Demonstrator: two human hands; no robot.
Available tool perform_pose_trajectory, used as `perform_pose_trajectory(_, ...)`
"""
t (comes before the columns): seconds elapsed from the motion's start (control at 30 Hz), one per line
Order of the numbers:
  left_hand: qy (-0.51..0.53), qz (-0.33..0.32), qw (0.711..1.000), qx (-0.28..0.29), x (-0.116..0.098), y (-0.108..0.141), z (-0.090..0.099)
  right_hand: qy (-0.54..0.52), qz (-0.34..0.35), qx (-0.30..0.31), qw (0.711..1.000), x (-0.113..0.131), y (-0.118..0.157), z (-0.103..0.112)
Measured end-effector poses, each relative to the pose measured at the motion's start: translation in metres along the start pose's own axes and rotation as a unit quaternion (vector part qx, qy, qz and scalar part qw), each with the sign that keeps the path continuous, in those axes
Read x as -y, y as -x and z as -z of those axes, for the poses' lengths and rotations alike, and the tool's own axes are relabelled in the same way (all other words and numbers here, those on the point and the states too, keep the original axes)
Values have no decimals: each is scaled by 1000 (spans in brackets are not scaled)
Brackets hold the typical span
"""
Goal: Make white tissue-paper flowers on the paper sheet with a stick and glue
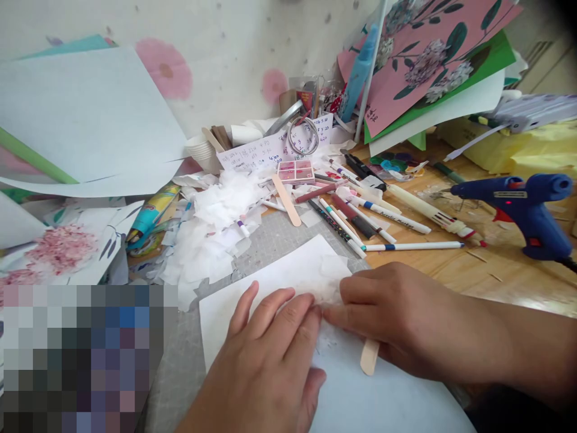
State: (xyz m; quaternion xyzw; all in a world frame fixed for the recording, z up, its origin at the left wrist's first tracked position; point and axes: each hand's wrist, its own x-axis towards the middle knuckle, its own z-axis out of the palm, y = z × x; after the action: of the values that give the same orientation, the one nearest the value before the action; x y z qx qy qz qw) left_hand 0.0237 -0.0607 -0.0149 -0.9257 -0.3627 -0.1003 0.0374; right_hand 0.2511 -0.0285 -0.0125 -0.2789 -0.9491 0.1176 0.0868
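Your left hand [270, 355] lay palm down on the white sheet [374, 403], its fingers nearly straight and a little apart, the index and middle tips close together; it had hold of nothing that could be seen, and that spread seemed meant to keep the paper from sliding. Your right hand [392, 307] came in from the other side with its fingers curled in, the foremost tips just beside your left index finger, next to thin white tissue pieces [331, 285] on the sheet; whether they pinched any of that tissue, you could not have told from this angle. A wooden stick [369, 356] stuck out beneath the same hand, apparently tucked under the curled fingers so that the tips could work without your laying it down, though the grip itself was hidden. The sheet rested partly on the grey cutting mat [171, 361], set slantwise in front of you, probably to suit the reach of both hands. Past its far edge, loose white tissue [229, 204] was heaped within easy reach, with a second wooden stick [288, 201] and markers [338, 222] near it. The blue glue gun [514, 198] stood well apart on the right, its red light lit, perhaps put there to keep its nozzle clear of the paper.
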Motion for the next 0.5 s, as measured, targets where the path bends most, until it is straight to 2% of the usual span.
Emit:
perform_pose_trajectory(0.17,-7,8,1000,-7,2,1,-3,3,5,24,1000,2,0,-1)
perform_pose_trajectory(0.37,-1,34,999,27,0,1,2,-29,-2,46,999,3,6,-1)
perform_pose_trajectory(0.5,2,40,999,18,-1,-2,3,-75,-26,4,997,0,9,0)
